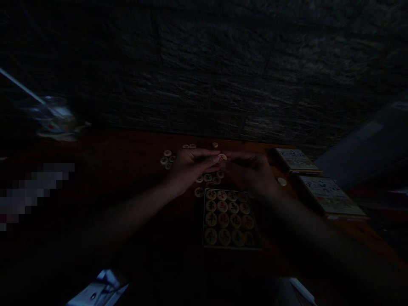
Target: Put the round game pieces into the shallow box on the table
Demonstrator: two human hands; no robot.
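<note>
Between my two hands, above the table, is a round piece [222, 157] with a red character. My left hand [191, 168] pinches its left side with thumb and fingers. My right hand [251, 170] has its fingertips at the right side of the same piece, in deep shadow. Below them lies an open square box [204, 225] holding rows of round pieces with red or black characters. Several loose pieces [208, 177] lie just behind the box, partly under my hands. More pieces [164, 160] sit to the left of my left hand.
Two flat illustrated boxes [330, 193] [296, 159] lie at the right, near a single pale piece [281, 181]. A clear plastic container [57, 117] stands at the back left. A dark block wall [207, 76] rises behind the table.
</note>
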